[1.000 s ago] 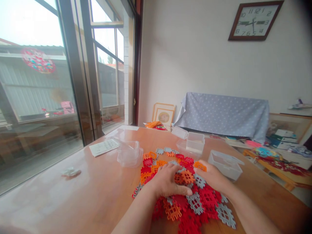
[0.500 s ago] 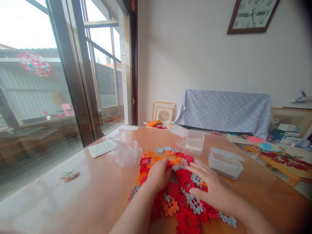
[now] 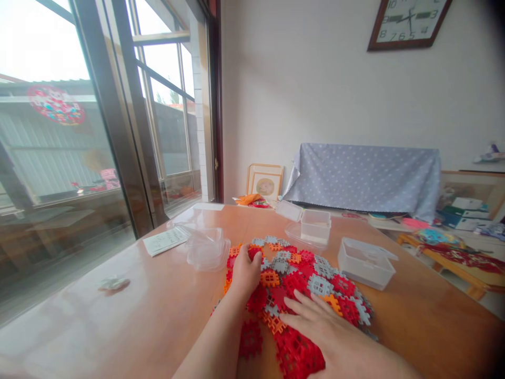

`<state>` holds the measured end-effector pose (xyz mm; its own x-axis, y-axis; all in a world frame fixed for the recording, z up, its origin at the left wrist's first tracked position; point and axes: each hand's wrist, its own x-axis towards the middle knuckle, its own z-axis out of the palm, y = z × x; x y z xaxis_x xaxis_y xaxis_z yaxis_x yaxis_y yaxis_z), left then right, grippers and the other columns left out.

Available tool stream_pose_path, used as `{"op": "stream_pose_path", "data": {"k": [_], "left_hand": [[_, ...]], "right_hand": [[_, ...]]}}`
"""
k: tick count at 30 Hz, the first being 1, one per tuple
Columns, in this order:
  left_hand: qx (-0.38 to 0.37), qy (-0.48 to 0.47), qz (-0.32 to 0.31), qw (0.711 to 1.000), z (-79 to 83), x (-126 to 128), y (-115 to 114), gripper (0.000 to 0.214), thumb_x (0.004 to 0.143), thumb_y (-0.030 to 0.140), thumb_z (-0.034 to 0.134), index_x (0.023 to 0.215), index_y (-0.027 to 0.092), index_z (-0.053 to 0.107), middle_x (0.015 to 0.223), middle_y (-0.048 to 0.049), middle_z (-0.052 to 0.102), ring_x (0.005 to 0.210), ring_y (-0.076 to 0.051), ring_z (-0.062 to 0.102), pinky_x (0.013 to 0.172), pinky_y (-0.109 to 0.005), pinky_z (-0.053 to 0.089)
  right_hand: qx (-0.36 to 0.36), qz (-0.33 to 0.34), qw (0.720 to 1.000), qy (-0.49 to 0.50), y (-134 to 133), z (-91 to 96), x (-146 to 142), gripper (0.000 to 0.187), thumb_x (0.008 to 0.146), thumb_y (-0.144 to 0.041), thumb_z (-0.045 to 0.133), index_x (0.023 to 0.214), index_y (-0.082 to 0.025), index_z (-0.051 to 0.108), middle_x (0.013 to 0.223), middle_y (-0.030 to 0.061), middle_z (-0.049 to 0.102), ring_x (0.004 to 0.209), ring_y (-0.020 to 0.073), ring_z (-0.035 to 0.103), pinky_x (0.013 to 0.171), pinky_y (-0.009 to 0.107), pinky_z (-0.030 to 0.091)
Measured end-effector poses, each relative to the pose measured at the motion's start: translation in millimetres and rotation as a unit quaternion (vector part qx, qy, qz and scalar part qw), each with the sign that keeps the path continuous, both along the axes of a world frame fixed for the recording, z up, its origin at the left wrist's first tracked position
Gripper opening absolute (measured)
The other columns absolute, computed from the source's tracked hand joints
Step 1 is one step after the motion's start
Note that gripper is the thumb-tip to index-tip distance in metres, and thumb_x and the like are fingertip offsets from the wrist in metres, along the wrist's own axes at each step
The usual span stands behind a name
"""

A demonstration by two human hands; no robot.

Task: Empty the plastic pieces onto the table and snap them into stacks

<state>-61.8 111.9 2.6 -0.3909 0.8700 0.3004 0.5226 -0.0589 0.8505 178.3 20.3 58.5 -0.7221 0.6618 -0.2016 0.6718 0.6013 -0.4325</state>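
Head view: toothed pieces (image 3: 295, 282) are lying heaped on the counter (image 3: 150, 310), left hand (image 3: 245, 271) resting curled at their left, grip indeterminable, right hand (image 3: 321, 323) resting splayed over their near side, handling apparently proceeding and next needing a pinch.

Daylight from the window (image 3: 104, 105) left of the table (image 3: 130, 316) overexposes the sky (image 3: 35, 37) and leaves pale glare across the table's left side; behind the table, the wall (image 3: 295, 79) is dimmer and wide-angle distortion skews the clock (image 3: 408, 25).
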Motion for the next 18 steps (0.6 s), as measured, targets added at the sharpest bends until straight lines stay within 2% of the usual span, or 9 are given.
{"op": "stream_pose_path", "data": {"k": [2,4,7,10,14,18], "left_hand": [[-0.006,-0.017,0.009,1.000,0.3,0.0,0.2,0.053,0.090,0.040,0.059,0.135,0.013,0.053,0.112,-0.0140,0.070,0.101,-0.025,0.066,0.092,-0.036,0.047],[-0.016,-0.026,0.000,1.000,1.4,0.8,-1.4,0.053,0.089,0.041,0.060,0.135,0.014,0.053,0.110,-0.0118,0.071,0.099,-0.023,0.066,0.091,-0.034,0.048],[-0.016,-0.024,-0.019,0.999,3.8,2.2,-4.7,0.050,0.090,0.041,0.060,0.132,0.014,0.055,0.110,-0.0110,0.071,0.098,-0.023,0.066,0.090,-0.034,0.048],[-0.005,-0.025,-0.026,0.999,4.9,2.7,-6.1,0.051,0.091,0.041,0.058,0.134,0.013,0.055,0.108,-0.0110,0.071,0.096,-0.022,0.066,0.089,-0.034,0.049],[-0.009,-0.057,-0.059,0.997,2.4,4.3,-4.3,0.054,0.091,0.044,0.059,0.136,0.014,0.053,0.100,-0.0085,0.073,0.090,-0.021,0.068,0.085,-0.033,0.051],[-0.008,-0.075,-0.104,0.992,3.9,7.7,-7.3,0.061,0.094,0.047,0.055,0.144,0.013,0.046,0.115,-0.0136,0.072,0.103,-0.023,0.068,0.091,-0.035,0.051]], "right_hand": [[0.031,-0.031,0.999,0.027,6.9,-10.7,1.6,0.098,0.064,-0.047,0.088,0.152,-0.038,0.045,0.163,0.0036,0.036,0.152,0.0368,0.027,0.125,0.058,0.019],[0.081,-0.060,0.993,0.065,14.1,-20.8,0.8,0.088,0.069,-0.043,0.086,0.149,-0.035,0.050,0.156,0.0053,0.049,0.145,0.0335,0.042,0.123,0.052,0.028],[0.139,-0.071,0.981,0.116,24.4,-31.6,-2.8,0.074,0.074,-0.041,0.082,0.143,-0.032,0.058,0.146,0.0068,0.060,0.133,0.0320,0.054,0.117,0.048,0.039],[0.190,-0.087,0.966,0.155,34.1,-37.4,-6.0,0.060,0.078,-0.044,0.078,0.136,-0.032,0.065,0.141,0.0075,0.064,0.127,0.0336,0.059,0.111,0.050,0.045],[0.259,-0.147,0.936,0.188,48.8,-40.1,-9.8,0.039,0.090,-0.041,0.064,0.127,-0.030,0.069,0.129,0.0071,0.071,0.117,0.0317,0.064,0.106,0.050,0.047],[0.312,-0.228,0.908,0.163,65.8,-35.7,-10.8,0.045,0.092,-0.046,0.058,0.134,-0.028,0.063,0.130,0.0093,0.070,0.118,0.0344,0.063,0.104,0.052,0.046]]}}
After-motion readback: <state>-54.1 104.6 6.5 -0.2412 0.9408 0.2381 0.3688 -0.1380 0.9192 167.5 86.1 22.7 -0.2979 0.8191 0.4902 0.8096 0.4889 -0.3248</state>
